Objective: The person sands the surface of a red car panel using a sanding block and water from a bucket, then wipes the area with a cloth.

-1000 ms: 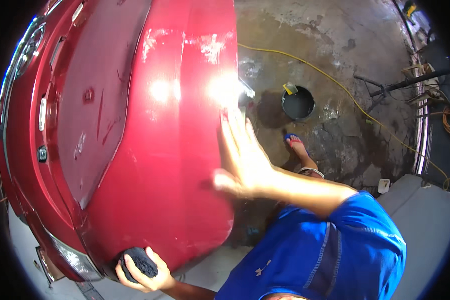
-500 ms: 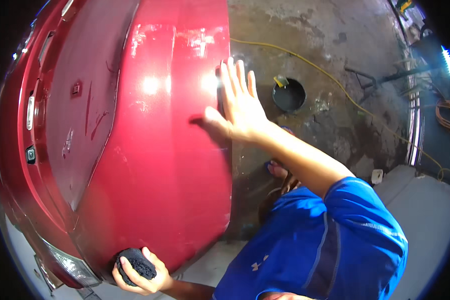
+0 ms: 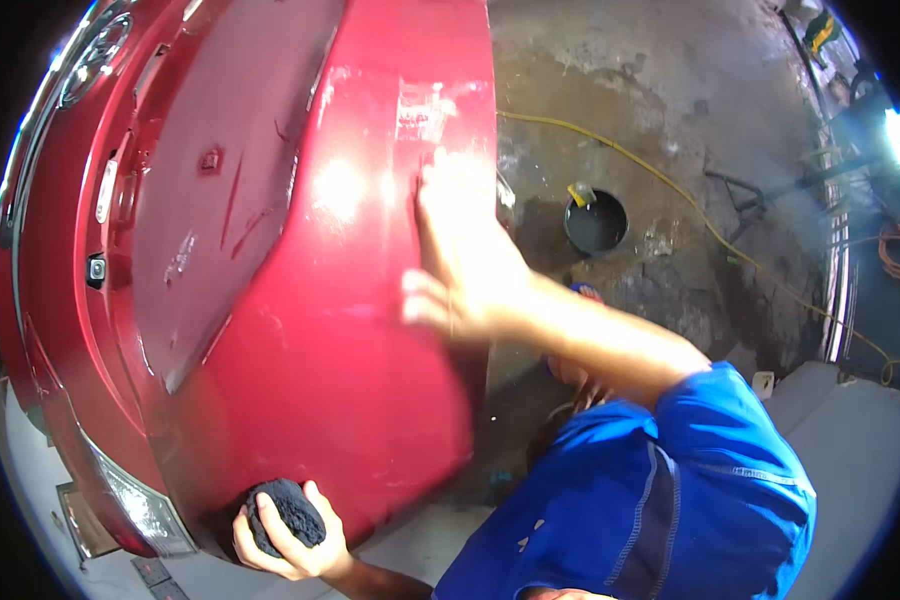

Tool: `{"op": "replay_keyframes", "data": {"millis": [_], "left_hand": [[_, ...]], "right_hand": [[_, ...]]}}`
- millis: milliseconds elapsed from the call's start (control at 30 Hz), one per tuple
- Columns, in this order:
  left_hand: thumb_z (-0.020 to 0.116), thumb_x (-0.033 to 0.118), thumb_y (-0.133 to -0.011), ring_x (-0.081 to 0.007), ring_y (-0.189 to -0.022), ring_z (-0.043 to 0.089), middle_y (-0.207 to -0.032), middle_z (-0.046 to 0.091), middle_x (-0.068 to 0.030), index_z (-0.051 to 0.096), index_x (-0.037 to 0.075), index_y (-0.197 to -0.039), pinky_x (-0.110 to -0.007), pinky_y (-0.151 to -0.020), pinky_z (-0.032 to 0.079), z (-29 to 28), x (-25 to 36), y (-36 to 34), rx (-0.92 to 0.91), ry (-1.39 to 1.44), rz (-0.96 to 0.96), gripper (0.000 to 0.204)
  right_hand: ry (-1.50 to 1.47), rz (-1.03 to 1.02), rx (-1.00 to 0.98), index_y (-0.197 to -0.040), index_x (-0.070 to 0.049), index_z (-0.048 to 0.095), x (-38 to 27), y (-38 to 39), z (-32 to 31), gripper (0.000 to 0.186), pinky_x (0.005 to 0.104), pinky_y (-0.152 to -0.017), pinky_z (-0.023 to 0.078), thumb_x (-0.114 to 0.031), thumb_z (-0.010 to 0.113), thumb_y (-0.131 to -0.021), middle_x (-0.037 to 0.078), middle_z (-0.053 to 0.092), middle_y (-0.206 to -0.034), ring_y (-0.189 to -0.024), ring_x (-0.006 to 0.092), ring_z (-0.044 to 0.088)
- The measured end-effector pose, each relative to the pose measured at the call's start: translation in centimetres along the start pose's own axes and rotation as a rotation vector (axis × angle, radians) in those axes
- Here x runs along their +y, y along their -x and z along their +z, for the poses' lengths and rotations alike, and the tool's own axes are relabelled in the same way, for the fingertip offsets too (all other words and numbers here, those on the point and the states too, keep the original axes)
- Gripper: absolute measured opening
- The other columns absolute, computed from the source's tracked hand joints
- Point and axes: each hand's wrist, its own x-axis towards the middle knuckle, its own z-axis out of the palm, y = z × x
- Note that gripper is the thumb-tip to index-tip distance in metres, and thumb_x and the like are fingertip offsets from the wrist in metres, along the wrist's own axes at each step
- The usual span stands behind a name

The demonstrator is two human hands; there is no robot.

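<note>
A red car body panel (image 3: pixel 340 390) fills the left half of the head view, glossy and lit by bright reflections. My right hand (image 3: pixel 475 250) lies over the panel near its right edge, fingers stretched out and thumb apart, with nothing visible in it. Motion blurs that hand, and whether the whole palm touches the paint I cannot tell. Down at the panel's lower left corner, my left hand (image 3: pixel 315 555) grips a round black fleecy pad (image 3: pixel 288 518). Its fingers wrap over the pad, which hides the underside from sight. Pale smears (image 3: pixel 425 112) mark the paint beyond my right hand.
Left of the panel is a dull, recessed red section (image 3: pixel 210 190) with scratches; a car lamp (image 3: pixel 135 505) sits below it. On the stained concrete floor stand a dark bucket (image 3: pixel 597 222) with a yellow item at its rim and a yellow hose (image 3: pixel 660 165). A metal stand (image 3: pixel 740 195) is farther right.
My right hand has moved inward over the panel from its edge and is now blurred. The view has shifted, so the car sits farther right. The left hand still grips the pad.
</note>
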Motion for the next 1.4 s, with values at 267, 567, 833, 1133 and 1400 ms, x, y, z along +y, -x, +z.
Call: {"op": "replay_keyframes", "data": {"millis": [267,567,833,1133,1400], "left_hand": [[0.071,0.067,-0.092,-0.0365,-0.105,0.062,-0.127,0.065,-0.0128,0.076,0.017,-0.120,-0.061,-0.091,0.049,-0.4,1.6,-4.4,-0.346,0.140,0.476,0.058],[0.086,0.033,-0.078,-0.0327,-0.111,0.065,-0.127,0.069,-0.0134,0.074,0.016,-0.112,-0.051,-0.094,0.050,14.0,9.0,-22.5,-0.319,0.205,0.871,0.040],[0.094,0.030,-0.067,-0.0337,-0.118,0.063,-0.129,0.064,-0.0126,0.074,0.016,-0.125,-0.053,-0.103,0.048,9.3,3.7,-16.8,-0.327,0.249,0.628,0.063],[0.091,0.045,-0.086,-0.0465,-0.118,0.070,-0.129,0.063,-0.0217,0.071,0.003,-0.123,-0.054,-0.098,0.061,-3.3,-0.5,5.6,-0.002,-0.038,-0.288,0.059],[0.096,0.039,-0.081,-0.0474,-0.121,0.068,-0.128,0.064,-0.0209,0.067,0.005,-0.125,-0.059,-0.101,0.060,-1.9,4.0,5.6,0.095,-0.095,-0.376,0.062]], "right_hand": [[0.231,0.123,0.135,-0.161,0.017,0.024,9.5,-9.9,-2.6,0.104,0.0606,-0.132,0.014,-0.065,0.054,-0.103,0.042,0.023,-0.168,-0.160,0.0544,0.016],[-0.137,-0.195,-0.268,-0.153,0.020,0.039,-8.2,9.9,0.4,0.106,0.0700,-0.128,0.017,-0.072,0.050,-0.101,0.045,0.032,-0.162,-0.155,0.0619,0.026],[0.063,-0.075,-0.156,-0.162,0.014,0.029,-3.0,-1.2,-0.4,0.109,0.0576,-0.134,0.009,-0.074,0.048,-0.100,0.039,0.023,-0.170,-0.163,0.0518,0.013],[-0.010,-0.033,0.221,-0.157,0.020,0.032,1.0,-12.3,0.4,0.107,0.0596,-0.132,0.016,-0.068,0.056,-0.101,0.042,0.030,-0.165,-0.160,0.0541,0.021],[-0.049,-0.380,-0.017,-0.158,0.014,0.037,-7.7,-6.9,-0.6,0.095,0.0579,-0.133,0.016,-0.063,0.055,-0.104,0.038,0.030,-0.167,-0.160,0.0508,0.025]]}}
